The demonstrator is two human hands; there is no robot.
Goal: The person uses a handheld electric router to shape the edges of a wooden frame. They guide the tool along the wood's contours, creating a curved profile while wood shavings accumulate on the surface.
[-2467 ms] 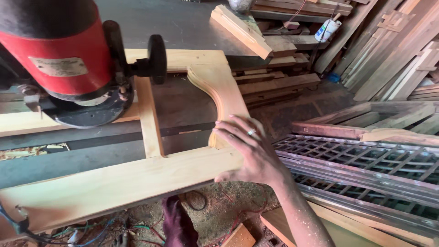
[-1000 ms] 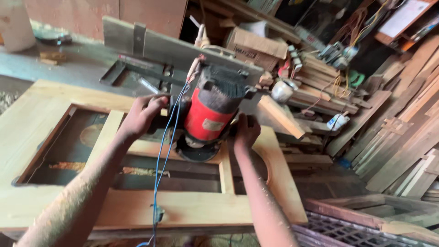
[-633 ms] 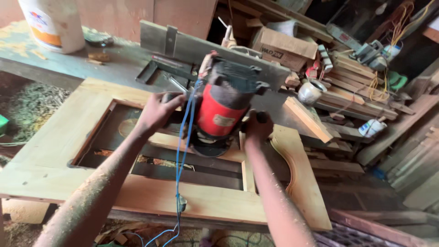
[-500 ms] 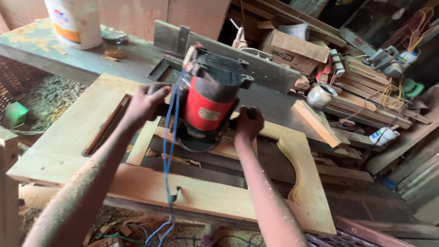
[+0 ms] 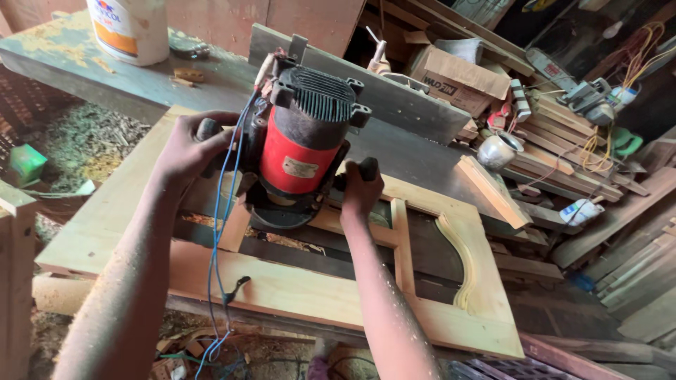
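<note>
A red and black electric router point(image 5: 299, 148) stands upright on a pale wooden frame point(image 5: 296, 292) that lies flat on a grey workbench point(image 5: 415, 158). My left hand point(image 5: 189, 146) grips the router's left black handle. My right hand point(image 5: 361, 190) grips its right black handle. A blue cord point(image 5: 217, 239) runs from the top of the router down past my left forearm to the floor. The frame has a curved cut-out edge point(image 5: 461, 264) to the right of my right arm.
A white bucket point(image 5: 135, 28) stands at the bench's far left. A cardboard box point(image 5: 458, 74), a small metal pot point(image 5: 497, 150) and stacked wood strips point(image 5: 563, 151) crowd the right. Planks lean at the far right. Wood shavings point(image 5: 77, 141) cover the ground at left.
The view has drawn closer and shifted. Earlier only my right hand rested on the frame; since then both hands hold the router handles, and the router sits on the frame's middle rail.
</note>
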